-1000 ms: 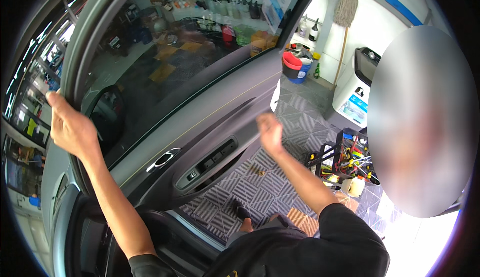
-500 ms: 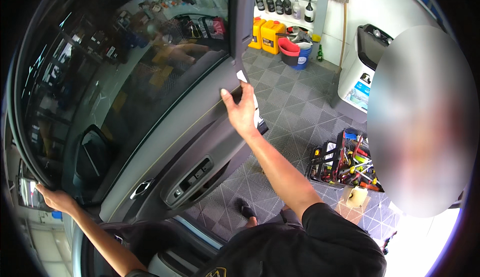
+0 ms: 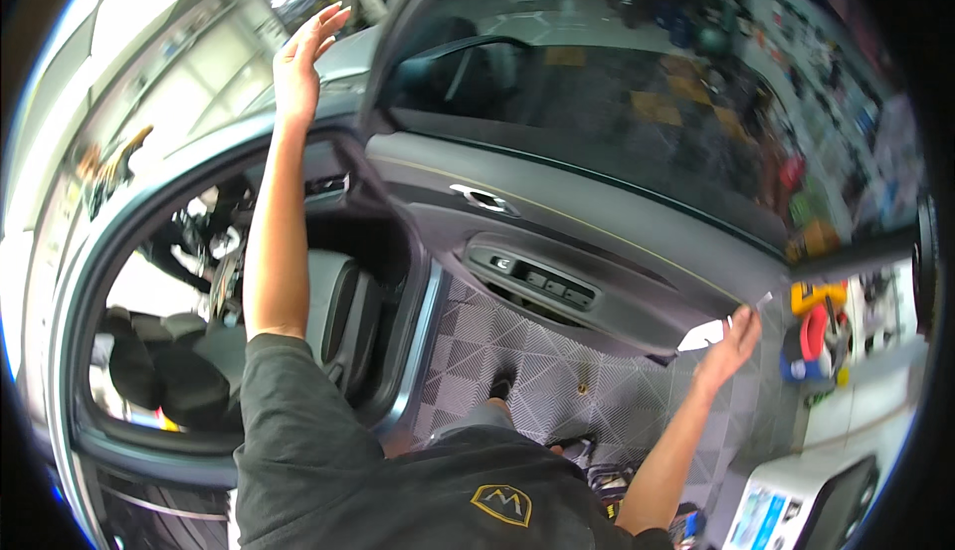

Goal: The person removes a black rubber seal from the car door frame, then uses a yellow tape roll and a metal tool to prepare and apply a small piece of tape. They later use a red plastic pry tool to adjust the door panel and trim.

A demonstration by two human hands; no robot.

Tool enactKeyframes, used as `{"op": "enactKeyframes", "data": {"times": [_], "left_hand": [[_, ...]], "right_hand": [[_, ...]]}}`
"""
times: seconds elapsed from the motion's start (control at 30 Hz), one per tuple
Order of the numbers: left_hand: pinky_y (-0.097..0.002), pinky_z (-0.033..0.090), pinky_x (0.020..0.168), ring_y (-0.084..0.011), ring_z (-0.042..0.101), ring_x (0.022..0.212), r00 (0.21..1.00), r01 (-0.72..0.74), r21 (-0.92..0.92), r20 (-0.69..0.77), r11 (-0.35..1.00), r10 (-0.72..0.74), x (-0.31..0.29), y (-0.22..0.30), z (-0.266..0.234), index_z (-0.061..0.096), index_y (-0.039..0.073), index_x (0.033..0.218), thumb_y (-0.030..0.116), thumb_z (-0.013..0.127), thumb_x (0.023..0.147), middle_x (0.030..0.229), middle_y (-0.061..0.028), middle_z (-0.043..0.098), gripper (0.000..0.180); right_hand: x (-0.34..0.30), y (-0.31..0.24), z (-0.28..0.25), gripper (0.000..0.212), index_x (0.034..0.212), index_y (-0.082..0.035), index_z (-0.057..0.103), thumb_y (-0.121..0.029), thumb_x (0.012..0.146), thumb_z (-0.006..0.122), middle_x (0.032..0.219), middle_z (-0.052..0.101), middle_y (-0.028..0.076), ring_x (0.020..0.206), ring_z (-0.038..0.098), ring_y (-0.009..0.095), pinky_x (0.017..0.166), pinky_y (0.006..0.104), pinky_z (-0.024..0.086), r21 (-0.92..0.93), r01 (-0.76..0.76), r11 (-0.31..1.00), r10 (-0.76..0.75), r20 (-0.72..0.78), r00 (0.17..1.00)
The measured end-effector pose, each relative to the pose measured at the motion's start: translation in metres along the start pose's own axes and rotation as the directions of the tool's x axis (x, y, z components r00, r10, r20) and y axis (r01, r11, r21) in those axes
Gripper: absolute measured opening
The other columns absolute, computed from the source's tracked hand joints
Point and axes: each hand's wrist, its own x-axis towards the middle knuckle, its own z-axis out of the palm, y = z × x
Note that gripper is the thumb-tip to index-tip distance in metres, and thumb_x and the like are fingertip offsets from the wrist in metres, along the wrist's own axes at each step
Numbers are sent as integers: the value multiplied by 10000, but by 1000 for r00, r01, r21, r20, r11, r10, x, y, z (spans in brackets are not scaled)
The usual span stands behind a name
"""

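Note:
A car door (image 3: pixel 617 242) stands open in front of me, its dark inner trim panel facing me. Its window glass (image 3: pixel 587 102) is up, with reflections in it. On the panel are a silver inner handle (image 3: pixel 484 199) and a window switch panel (image 3: pixel 534 276). My right hand (image 3: pixel 729 348) grips the panel's outer end, beside a white patch (image 3: pixel 704 335) at its edge. Part of its fingers is hidden. My left hand (image 3: pixel 301 71) is raised past the door's hinge side, near the windscreen pillar, fingers stretched out and holding nothing.
To the left is the car's doorway with a dark seat (image 3: pixel 174 371) and a blue-grey sill (image 3: pixel 416 341). Patterned floor tiles (image 3: pixel 537 371) lie below. A bucket (image 3: pixel 804 346), a yellow canister (image 3: pixel 819 297) and a white machine (image 3: pixel 796 505) stand at right. Another person (image 3: pixel 109 167) is far left.
The view has turned left, bringing the car's doorway into sight. My left hand has let go of the door's window frame and lifted up. My right hand stays at the door's outer end.

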Motion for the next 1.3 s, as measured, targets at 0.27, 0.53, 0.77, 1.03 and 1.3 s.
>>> {"op": "enactKeyframes", "data": {"times": [0.27, 0.53, 0.77, 1.03, 1.3], "left_hand": [[-324, 540, 797, -190, 691, 856, 820, 562, 213, -266, 799, -506, -152, -182, -82, 740, -6, 1039, 263, 698, 926, 927, -113, 748, 295], [-419, 398, 1152, -387, 503, 1371, 792, 606, 120, -190, 787, -581, -186, -317, -19, 441, -92, 1463, 465, 795, 862, 1449, -293, 511, 893], [-434, 398, 1149, -356, 513, 1356, 786, 596, -33, -181, 802, -592, -208, -299, -6, 477, -1, 1461, 396, 819, 858, 1415, -223, 544, 799], [-319, 516, 990, -177, 620, 1127, 682, 576, -481, -162, 660, -713, -210, -373, -27, 521, 20, 1396, 17, 620, 989, 1259, -108, 599, 419], [-375, 573, 914, -303, 656, 1105, 643, 744, -177, -73, 644, -763, -197, -368, -32, 598, -45, 1288, -36, 605, 861, 1214, -204, 608, 427]], "right_hand": [[-11, 14, 23, 784, 1555, 51, 336, -544, 1063, 471, 1614, 352, 242, 1464, 378, 357, 1219, 450, 270, -251, 105, 962, -130, -83, 988], [5, 7, 45, 852, 1579, 31, 294, -629, 1049, 399, 1576, 388, 236, 1408, 436, 379, 1146, 464, 397, -182, 45, 982, -102, -319, 942], [-31, -6, 134, 864, 1508, 147, 295, -567, 1052, 463, 1531, 384, 366, 1394, 451, 430, 1146, 474, 379, -643, 179, 745, -525, -399, 751], [-43, 3, 198, 898, 1605, 55, 159, -635, 1053, 322, 1642, 181, 346, 1560, 141, 440, 1230, 556, 227, -704, 10, 710, -504, -498, 706], [-39, -1, 192, 829, 1553, 104, 280, -548, 1061, 422, 1593, 294, 354, 1463, 361, 451, 1208, 478, 308, -771, 97, 630, -646, -450, 617]]}}
